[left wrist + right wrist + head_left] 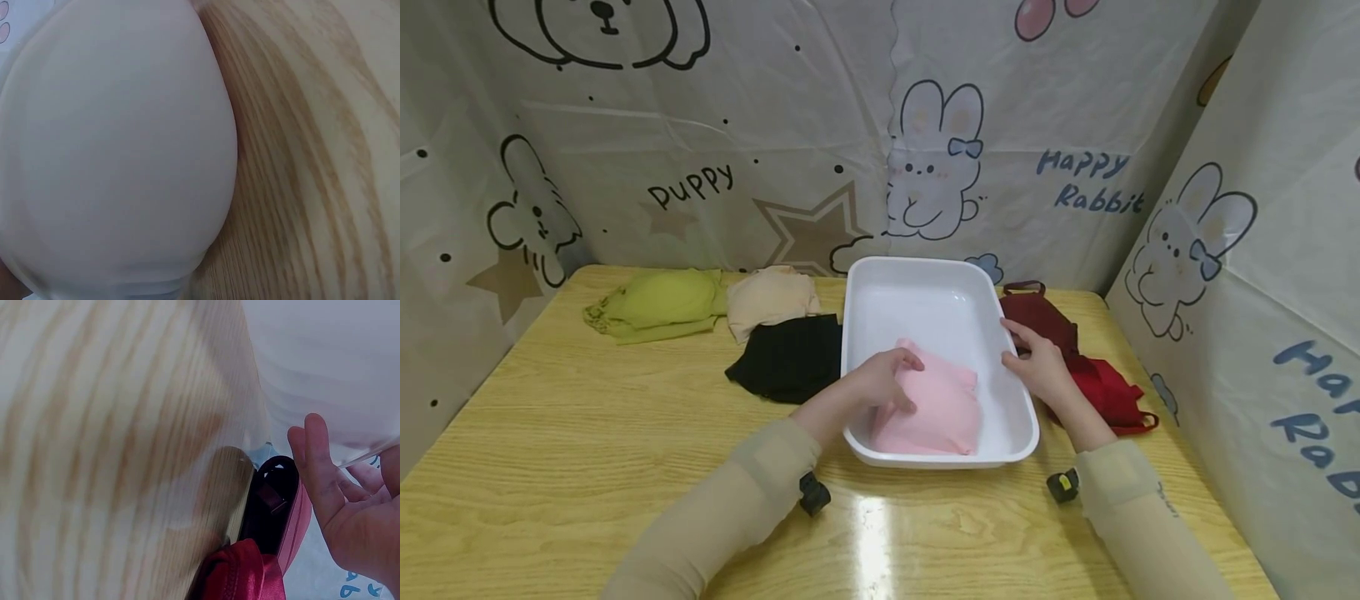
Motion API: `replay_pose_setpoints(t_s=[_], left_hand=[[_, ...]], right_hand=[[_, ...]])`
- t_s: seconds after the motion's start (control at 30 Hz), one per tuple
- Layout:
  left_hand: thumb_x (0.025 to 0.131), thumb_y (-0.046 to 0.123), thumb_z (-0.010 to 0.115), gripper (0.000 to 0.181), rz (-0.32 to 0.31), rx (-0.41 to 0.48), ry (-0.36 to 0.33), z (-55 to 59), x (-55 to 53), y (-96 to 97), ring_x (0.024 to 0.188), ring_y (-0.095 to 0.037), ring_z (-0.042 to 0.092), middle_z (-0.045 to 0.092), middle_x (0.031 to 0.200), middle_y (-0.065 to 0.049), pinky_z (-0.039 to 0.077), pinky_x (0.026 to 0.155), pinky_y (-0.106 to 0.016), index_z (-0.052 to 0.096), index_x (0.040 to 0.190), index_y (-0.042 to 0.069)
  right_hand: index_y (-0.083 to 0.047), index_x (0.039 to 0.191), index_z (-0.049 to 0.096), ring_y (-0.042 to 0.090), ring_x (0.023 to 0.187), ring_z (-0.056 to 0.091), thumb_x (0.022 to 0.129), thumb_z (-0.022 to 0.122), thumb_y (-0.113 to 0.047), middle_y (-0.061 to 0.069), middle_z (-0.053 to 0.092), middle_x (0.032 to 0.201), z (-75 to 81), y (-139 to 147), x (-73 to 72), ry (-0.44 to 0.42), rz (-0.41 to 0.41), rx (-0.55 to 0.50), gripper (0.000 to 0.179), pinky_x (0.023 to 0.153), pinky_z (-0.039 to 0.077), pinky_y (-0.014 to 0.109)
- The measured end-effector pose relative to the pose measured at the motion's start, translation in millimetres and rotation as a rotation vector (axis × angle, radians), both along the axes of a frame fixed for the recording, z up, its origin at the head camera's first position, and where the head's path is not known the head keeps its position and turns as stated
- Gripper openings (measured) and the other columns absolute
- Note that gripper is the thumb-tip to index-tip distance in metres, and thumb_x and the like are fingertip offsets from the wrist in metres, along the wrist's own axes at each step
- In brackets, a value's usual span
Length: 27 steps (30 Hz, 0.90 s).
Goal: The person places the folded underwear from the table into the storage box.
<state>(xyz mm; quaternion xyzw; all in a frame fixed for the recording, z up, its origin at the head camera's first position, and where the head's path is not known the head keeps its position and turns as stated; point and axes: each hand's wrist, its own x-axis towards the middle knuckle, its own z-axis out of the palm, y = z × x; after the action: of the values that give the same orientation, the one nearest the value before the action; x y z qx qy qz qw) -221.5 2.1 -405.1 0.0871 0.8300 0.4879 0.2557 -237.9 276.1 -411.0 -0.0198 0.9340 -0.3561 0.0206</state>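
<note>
The white plastic basin stands on the table, a folded pink bra inside its near end. My left hand reaches over the left rim and grips the bra's left side, fingers and thumb bent around the cloth. My right hand holds the basin's right rim. In the right wrist view, two fingers stretch along the basin's outer wall. A smooth, pale rounded wall fills the left of the left wrist view and hides most of my left hand.
Left of the basin lie a black bra, a beige one and a yellow-green one. To its right are a dark maroon bra and a bright red one. Printed cloth hangs behind the wooden table.
</note>
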Motion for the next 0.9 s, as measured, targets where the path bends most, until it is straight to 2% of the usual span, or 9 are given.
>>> replay_pose_setpoints(t_s=[0.17,0.23,0.33,0.4,0.57,0.67,0.73,0.9], left_hand=[[0.069,-0.002,0.08,0.063,-0.048,-0.102,0.027,1.7,1.3,1.3,0.117,-0.025,0.045,0.045,0.14,-0.01,0.039,0.1,-0.039,0.055,0.123,0.019],[0.069,0.0,0.08,0.064,-0.06,-0.142,0.039,2.8,2.3,1.5,0.111,-0.026,0.047,0.044,0.139,-0.012,0.046,0.088,-0.036,0.055,0.124,0.02],[0.069,0.002,0.081,0.063,-0.064,-0.193,0.051,3.4,4.5,1.9,0.104,-0.027,0.047,0.04,0.136,-0.017,0.048,0.074,-0.033,0.055,0.124,0.021],[0.068,0.004,0.082,0.063,-0.061,-0.215,0.063,3.1,6.1,2.1,0.104,-0.029,0.045,0.037,0.134,-0.019,0.047,0.074,-0.034,0.057,0.123,0.022],[0.067,0.006,0.083,0.062,-0.047,-0.252,0.109,2.7,9.3,3.0,0.107,-0.03,0.04,0.037,0.127,-0.019,0.044,0.083,-0.038,0.058,0.121,0.021],[0.067,0.008,0.084,0.063,-0.04,-0.264,0.114,4.7,10.4,3.4,0.106,-0.03,0.041,0.037,0.127,-0.019,0.044,0.081,-0.037,0.057,0.123,0.021],[0.068,0.009,0.083,0.066,-0.04,-0.261,0.106,6.8,10.9,3.0,0.106,-0.029,0.041,0.036,0.127,-0.018,0.044,0.079,-0.035,0.055,0.126,0.021],[0.07,0.013,0.083,0.07,-0.053,-0.227,0.111,13.7,10.7,-2.1,0.106,-0.027,0.044,0.037,0.128,-0.017,0.046,0.085,-0.036,0.05,0.131,0.02]], right_hand=[[-0.011,0.145,0.037,0.034,0.104,0.057,0.091,0.057,-0.015,0.024,0.052,0.131,0.6,0,-0.8,-0.003,-0.003,0.004,0.058,0.091,0.051,0.046],[-0.011,0.145,0.037,0.034,0.104,0.057,0.091,0.057,-0.015,0.024,0.052,0.131,0.5,0,-1.0,-0.003,-0.003,0.004,0.058,0.091,0.051,0.046],[-0.011,0.145,0.037,0.034,0.104,0.057,0.091,0.057,-0.015,0.024,0.052,0.131,0.1,0,-0.9,-0.002,-0.004,0.006,0.058,0.09,0.051,0.046],[-0.011,0.146,0.036,0.034,0.104,0.057,0.091,0.057,-0.015,0.024,0.052,0.131,-0.2,0,-0.6,-0.002,-0.002,0.007,0.059,0.09,0.051,0.046],[-0.011,0.146,0.036,0.035,0.104,0.057,0.091,0.057,-0.015,0.024,0.051,0.131,-0.9,1,-0.9,-0.002,-0.004,0.008,0.058,0.09,0.051,0.046],[-0.011,0.146,0.036,0.035,0.105,0.057,0.091,0.057,-0.015,0.025,0.051,0.132,-0.7,1,-0.5,-0.01,-0.004,0.003,0.059,0.09,0.051,0.046],[-0.011,0.146,0.036,0.035,0.105,0.057,0.091,0.057,-0.015,0.025,0.05,0.132,-0.3,0,0.1,-0.015,-0.005,0.0,0.059,0.09,0.051,0.046],[-0.012,0.146,0.036,0.035,0.103,0.057,0.091,0.058,-0.015,0.024,0.051,0.132,-1.1,1,0.0,-0.011,-0.004,-0.005,0.059,0.089,0.051,0.045]])
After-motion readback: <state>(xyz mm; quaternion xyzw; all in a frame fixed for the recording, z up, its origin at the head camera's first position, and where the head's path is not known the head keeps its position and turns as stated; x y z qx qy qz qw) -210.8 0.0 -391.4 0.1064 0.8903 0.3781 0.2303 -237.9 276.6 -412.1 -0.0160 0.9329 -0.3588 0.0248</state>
